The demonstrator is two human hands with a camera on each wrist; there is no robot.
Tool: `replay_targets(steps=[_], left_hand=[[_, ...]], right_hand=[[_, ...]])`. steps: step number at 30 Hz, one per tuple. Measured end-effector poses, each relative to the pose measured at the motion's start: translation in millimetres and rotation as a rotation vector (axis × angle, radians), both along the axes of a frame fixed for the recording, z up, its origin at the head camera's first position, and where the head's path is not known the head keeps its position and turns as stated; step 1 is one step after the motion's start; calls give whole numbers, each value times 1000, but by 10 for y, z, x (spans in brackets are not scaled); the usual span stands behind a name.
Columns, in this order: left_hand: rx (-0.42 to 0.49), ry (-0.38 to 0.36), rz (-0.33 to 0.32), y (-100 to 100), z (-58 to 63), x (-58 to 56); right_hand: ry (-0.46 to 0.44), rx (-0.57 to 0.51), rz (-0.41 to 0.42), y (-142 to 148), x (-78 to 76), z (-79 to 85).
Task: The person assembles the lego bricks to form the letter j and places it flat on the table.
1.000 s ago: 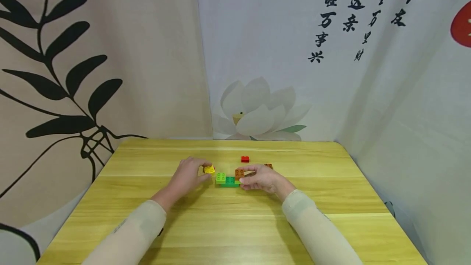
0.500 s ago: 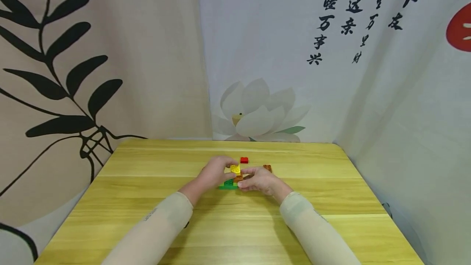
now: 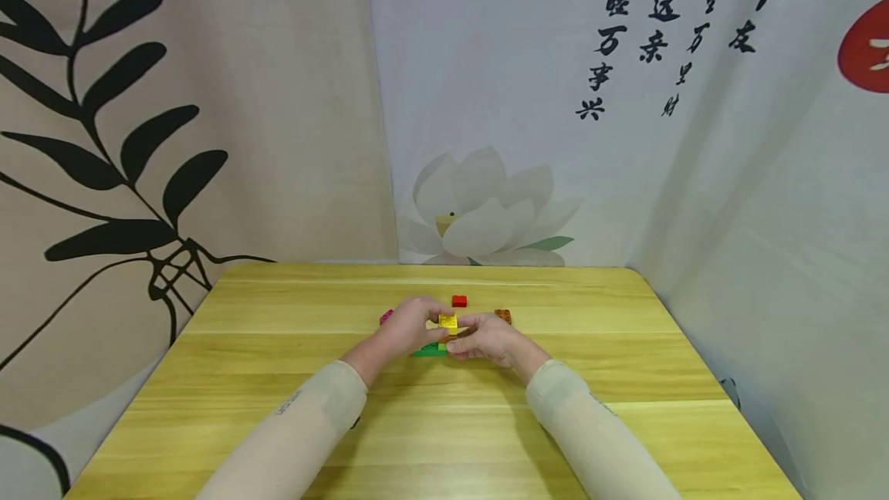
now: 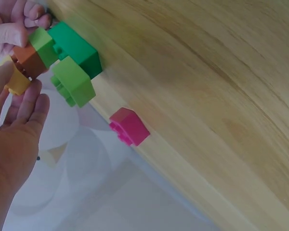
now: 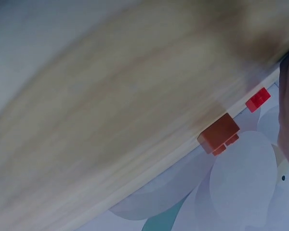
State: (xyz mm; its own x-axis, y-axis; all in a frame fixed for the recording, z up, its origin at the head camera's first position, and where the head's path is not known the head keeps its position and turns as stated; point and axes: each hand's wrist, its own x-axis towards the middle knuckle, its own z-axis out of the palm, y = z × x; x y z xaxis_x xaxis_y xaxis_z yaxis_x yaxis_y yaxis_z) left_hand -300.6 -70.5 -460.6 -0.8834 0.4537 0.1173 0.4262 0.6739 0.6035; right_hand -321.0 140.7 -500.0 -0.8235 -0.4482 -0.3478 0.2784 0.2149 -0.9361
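My left hand point(image 3: 413, 326) pinches a yellow toy brick point(image 3: 447, 322) between thumb and fingers, right on top of an orange-brown brick point(image 4: 31, 61). That brown brick sits on a lime brick point(image 4: 44, 45), which is joined to a dark green brick point(image 4: 77, 50). A second lime brick point(image 4: 74, 82) stands on the green brick's other end. From the right, my right hand point(image 3: 491, 339) grips the stack at the brown brick, thumb in front. In the left wrist view the yellow brick is partly behind fingers; whether its studs are fully seated I cannot tell.
A pink brick point(image 4: 130, 126) lies left of the stack, partly behind my left hand in the head view. Behind are a red brick point(image 3: 459, 301) and, to the right, another brown brick point(image 3: 503, 316). The wooden table point(image 3: 444, 438) ends at a printed curtain.
My left hand has brought the yellow brick rightward from beside the stack to the top of the brown brick. The right hand has stayed at the stack. The pink brick has come into view.
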Motion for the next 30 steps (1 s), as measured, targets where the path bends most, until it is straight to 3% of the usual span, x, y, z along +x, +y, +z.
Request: replay_targets(steps=[9,18,30], left_hand=[[-6,66,-21,-20,-20,15],[-18,73,-22,-36,-48,4],[20,6,59,-21,-28,9]], right_hand=[[13,1,7,-7,19,6],[-58,-73,137,96,22,45],[-120,-103,5,15,-32,32]])
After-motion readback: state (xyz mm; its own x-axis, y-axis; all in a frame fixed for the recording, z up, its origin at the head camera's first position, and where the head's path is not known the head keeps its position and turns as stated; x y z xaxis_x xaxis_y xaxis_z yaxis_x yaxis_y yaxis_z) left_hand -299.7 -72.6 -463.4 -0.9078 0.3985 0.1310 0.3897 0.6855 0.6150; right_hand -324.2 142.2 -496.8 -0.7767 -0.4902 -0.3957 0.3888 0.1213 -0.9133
